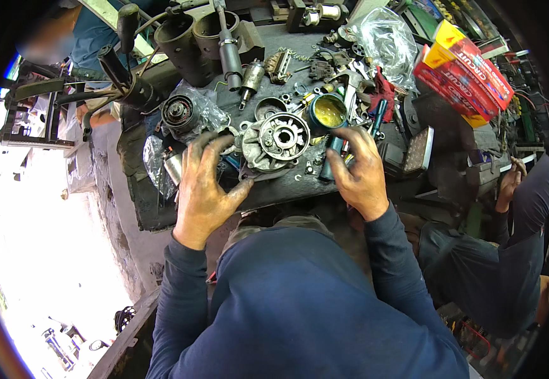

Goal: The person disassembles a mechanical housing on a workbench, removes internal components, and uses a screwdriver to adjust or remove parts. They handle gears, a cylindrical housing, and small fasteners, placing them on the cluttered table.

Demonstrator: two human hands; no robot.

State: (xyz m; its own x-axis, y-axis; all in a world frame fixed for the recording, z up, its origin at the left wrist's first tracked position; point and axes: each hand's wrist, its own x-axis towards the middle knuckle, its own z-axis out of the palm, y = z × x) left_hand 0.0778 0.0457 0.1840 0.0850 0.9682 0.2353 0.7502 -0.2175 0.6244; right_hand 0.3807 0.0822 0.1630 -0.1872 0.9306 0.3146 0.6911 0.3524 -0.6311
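A round cast metal housing (280, 140), with ribs and a bearing hole at its centre, lies on the dark workbench (274, 197) between my hands. My left hand (206, 189) hovers at its left with the thumb stretched toward the lower rim. Its fingers are apart and hold nothing that I can see. On the other side, my right hand (361, 175) is held with curved, parted fingers beside an open tin of yellowish grease (329, 112). A blue cylindrical thing (328, 169) lies just by its thumb; I cannot tell whether they touch. Both hands are smudged dark.
Wrenches, rings and small parts crowd the bench behind. A rotor-like part (178, 112) on plastic wrap and dark metal cylinders (184, 50) stand at left. A red and yellow box (464, 72) stands at right. Another person's hand (508, 184) shows at far right.
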